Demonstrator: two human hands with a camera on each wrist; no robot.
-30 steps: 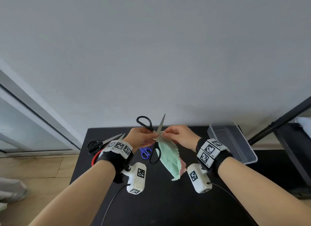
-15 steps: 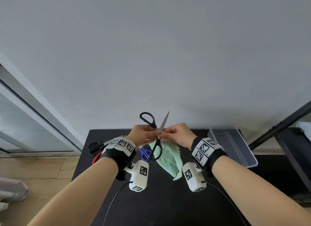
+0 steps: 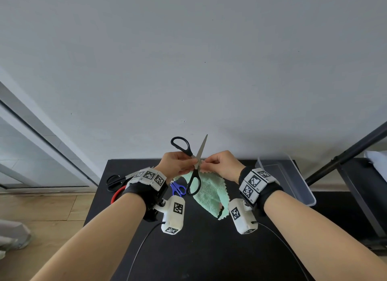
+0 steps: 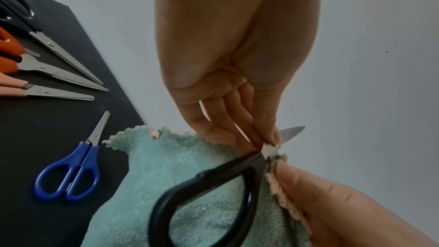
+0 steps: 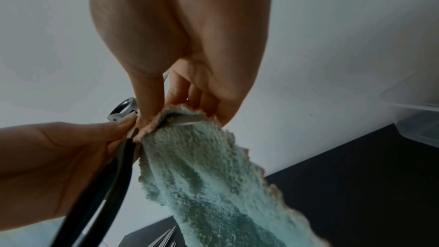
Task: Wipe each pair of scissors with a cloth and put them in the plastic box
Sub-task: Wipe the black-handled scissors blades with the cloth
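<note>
Head view shows the black-handled scissors [image 3: 193, 165] held open in the air above the table's far edge, one blade pointing up and one handle loop above the hands, the other loop hanging below. The left hand [image 3: 177, 163] pinches them at the pivot with fingertips and thumb. The right hand [image 3: 222, 165] pinches the green cloth [image 3: 209, 193] folded around the other blade, just beside the left fingers; the cloth's free end hangs down between the wrists. Below lies a black table [image 3: 209, 249], set against a plain grey wall [image 3: 188, 60], with wooden floor [image 3: 52, 213] on the left. The clear plastic box [image 3: 293, 176] sits at the table's right edge, well apart. Blue scissors [image 4: 71, 172] lie on the table beneath the hands; black scissors [image 4: 47, 40], orange scissors [image 4: 35, 65] and pink scissors [image 4: 42, 92] lie together at the left.
</note>
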